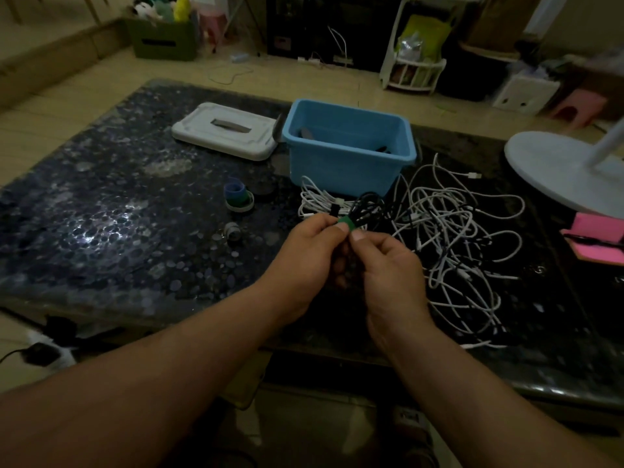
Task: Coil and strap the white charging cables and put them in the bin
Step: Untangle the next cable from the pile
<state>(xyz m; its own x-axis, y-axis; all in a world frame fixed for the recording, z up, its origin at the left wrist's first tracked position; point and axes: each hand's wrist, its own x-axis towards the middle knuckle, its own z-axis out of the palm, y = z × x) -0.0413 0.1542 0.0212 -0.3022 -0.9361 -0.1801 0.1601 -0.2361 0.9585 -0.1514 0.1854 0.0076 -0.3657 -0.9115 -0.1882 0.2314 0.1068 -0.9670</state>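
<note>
Both hands meet over the dark table, just in front of the blue bin [351,163]. My left hand [310,258] and my right hand [388,265] hold a coiled black cable [369,206] between them. Their thumbs pinch a green strap [347,220] wrapped round that coil. A coiled white cable [320,202] lies on the table right behind the hands, against the bin's front wall. A loose tangle of white and black cables [452,238] spreads out to the right of my right hand. Dark objects lie inside the bin.
The bin's white lid [224,130] lies to the left of it. Rolls of strap tape [239,197] and a small grey roll [233,231] sit left of the hands. A white round fan base [567,170] and a pink notepad [594,241] occupy the right side.
</note>
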